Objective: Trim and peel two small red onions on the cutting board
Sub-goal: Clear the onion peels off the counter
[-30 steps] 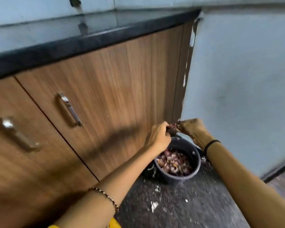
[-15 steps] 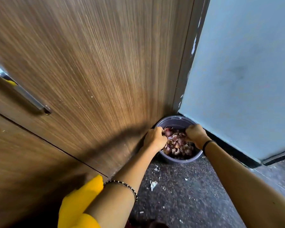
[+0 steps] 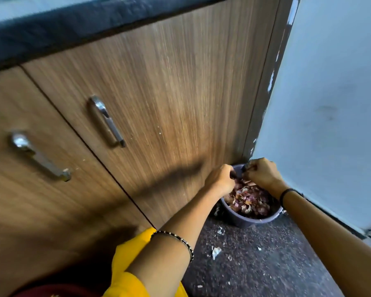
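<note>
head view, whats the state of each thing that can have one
bucket: upright on floor, nearly full of onion peels
cabinet doors: both shut
left hand: fingers curled over bucket, contents unclear
right hand: fingers curled over bucket, contents unclear
peel scraps: scattered on floor

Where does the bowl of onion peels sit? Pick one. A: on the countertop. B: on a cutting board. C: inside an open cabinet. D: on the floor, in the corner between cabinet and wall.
D: the bowl rests on the dark floor where the wooden cabinet meets the pale wall.
</note>
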Action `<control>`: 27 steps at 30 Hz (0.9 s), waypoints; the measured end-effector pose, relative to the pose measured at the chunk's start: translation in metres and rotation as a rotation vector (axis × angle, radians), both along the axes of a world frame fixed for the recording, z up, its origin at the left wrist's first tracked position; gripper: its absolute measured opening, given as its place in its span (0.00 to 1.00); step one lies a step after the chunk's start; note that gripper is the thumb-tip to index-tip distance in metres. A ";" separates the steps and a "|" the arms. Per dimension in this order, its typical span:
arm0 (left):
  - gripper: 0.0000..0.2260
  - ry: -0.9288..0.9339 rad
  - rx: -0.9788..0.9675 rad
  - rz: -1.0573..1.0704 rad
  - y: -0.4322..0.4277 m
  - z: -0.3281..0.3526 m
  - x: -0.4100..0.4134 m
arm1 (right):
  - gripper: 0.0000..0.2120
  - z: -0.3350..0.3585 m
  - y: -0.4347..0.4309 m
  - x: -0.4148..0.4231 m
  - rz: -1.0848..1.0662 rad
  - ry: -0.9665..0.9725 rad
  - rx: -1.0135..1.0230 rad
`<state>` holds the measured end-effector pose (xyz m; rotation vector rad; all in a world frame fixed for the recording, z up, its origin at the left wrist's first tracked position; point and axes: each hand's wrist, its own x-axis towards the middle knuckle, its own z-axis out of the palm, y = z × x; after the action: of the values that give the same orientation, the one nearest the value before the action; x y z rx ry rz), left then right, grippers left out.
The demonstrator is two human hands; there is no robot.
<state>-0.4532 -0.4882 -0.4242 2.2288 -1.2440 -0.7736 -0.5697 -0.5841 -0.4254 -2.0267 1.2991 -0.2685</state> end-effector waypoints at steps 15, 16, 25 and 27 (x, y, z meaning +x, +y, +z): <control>0.10 -0.257 -0.325 0.021 0.086 0.200 0.034 | 0.02 0.211 0.086 0.030 0.200 -0.441 -0.164; 0.10 -0.299 -0.349 0.033 0.094 0.218 0.036 | 0.02 0.227 0.093 0.035 0.218 -0.476 -0.178; 0.12 -0.616 -0.512 0.098 0.175 0.341 0.074 | 0.02 0.342 0.152 0.080 0.393 -0.685 -0.336; 0.11 -0.693 -0.522 0.114 0.194 0.359 0.083 | 0.02 0.357 0.163 0.095 0.434 -0.703 -0.367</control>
<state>-0.3704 -0.2941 -0.0656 2.1328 -1.3819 0.3872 -0.4750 -0.4208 -0.0682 -2.1476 0.3833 -0.9605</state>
